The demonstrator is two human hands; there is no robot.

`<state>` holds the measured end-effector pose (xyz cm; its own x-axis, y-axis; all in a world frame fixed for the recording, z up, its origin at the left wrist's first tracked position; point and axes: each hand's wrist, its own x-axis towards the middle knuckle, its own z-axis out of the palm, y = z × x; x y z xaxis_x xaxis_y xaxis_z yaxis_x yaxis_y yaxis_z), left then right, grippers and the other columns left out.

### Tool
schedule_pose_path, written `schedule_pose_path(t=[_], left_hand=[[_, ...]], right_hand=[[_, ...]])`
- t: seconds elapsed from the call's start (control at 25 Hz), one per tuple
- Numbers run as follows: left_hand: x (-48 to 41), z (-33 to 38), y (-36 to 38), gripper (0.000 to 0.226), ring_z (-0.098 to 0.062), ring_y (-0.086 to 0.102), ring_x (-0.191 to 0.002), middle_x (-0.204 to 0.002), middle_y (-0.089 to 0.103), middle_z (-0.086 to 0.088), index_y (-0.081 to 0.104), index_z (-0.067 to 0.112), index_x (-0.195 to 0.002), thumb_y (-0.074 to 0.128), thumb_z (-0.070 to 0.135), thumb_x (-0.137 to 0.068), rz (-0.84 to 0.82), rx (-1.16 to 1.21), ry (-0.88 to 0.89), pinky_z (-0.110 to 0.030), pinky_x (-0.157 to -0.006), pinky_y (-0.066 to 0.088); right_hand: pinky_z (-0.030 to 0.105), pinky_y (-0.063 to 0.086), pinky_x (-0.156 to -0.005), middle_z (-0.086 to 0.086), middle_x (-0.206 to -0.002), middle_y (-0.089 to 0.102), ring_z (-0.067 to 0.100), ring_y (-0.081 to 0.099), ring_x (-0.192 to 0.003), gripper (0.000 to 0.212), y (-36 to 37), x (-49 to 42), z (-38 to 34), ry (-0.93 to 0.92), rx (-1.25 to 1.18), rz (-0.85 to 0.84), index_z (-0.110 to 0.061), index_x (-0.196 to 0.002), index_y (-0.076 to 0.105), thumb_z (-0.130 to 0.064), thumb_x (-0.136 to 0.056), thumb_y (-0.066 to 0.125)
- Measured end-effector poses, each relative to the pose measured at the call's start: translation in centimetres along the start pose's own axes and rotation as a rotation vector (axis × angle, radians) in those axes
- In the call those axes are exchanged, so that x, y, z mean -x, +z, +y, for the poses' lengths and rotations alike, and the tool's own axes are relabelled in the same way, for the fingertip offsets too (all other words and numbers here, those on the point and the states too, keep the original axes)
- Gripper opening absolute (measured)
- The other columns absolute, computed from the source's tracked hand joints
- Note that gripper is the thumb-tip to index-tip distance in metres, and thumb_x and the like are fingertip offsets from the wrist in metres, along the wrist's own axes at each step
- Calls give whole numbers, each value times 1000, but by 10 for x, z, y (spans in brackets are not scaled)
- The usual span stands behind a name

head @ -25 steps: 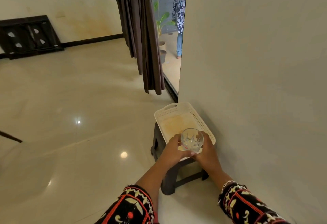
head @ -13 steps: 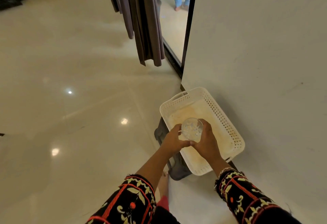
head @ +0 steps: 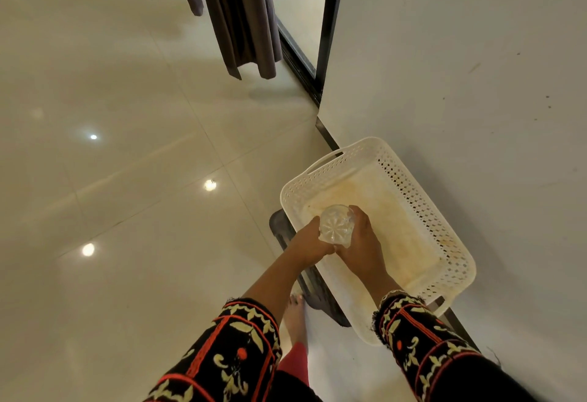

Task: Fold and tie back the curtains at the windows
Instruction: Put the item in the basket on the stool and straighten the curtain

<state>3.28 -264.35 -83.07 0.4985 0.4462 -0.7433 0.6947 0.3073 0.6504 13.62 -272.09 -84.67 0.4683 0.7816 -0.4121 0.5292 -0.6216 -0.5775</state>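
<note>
Two hands on one clear glass: left hand and right hand both wrapped round it, over the white basket. Basket sits on a dark stool by the right wall. Curtain hangs far off, untouched.

I count everything from the one white perforated tray. Over its near-left part is one clear glass, with my two hands on it, fingers curled round it: my left hand and my right hand. Nearer to me than the tray are my two patterned sleeves. One dark stool shows under the tray's left edge. One bare foot stands just left of the tray's near end. Beyond its far end hang two dark curtain bunches. Left of the tray, three bright light spots lie on the floor.
</note>
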Motion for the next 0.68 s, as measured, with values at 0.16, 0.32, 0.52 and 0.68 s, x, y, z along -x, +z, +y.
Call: schedule_pose_path(t=[0.16,0.32,0.52,0.68], left_hand=[[-4,0,3,64,-26,46,-123,-132,50,-10,33,11,-135,65,11,-80,0,-75,-22,-40,-102,41],[-2,1,6,67,-27,48,-121,-132,50,-11,28,9,-136,65,20,-82,-8,-172,-35,-34,-95,41],[26,10,20,86,-34,3,-144,-156,3,-16,1,8,-148,58,33,-87,68,-525,83,-43,-117,13],[69,13,45,90,-33,-16,-142,-154,-16,-17,-9,8,-147,47,49,-90,160,-937,200,-45,-116,-4]], right_hand=[[38,45,-87,15,-137,40,32,46,-122,82,2,0,1,7,3,-29,-4,-139,27,-7,-72,73],[40,44,-90,15,-140,36,33,44,-123,84,3,1,4,2,43,-54,-5,-142,22,-10,-75,71],[34,34,-107,12,-153,15,28,23,-140,91,-9,24,5,-90,260,-16,-11,-149,2,-18,-83,65],[40,41,-102,22,-148,29,37,34,-135,96,-29,68,17,-152,416,102,-8,-148,16,-21,-73,75]])
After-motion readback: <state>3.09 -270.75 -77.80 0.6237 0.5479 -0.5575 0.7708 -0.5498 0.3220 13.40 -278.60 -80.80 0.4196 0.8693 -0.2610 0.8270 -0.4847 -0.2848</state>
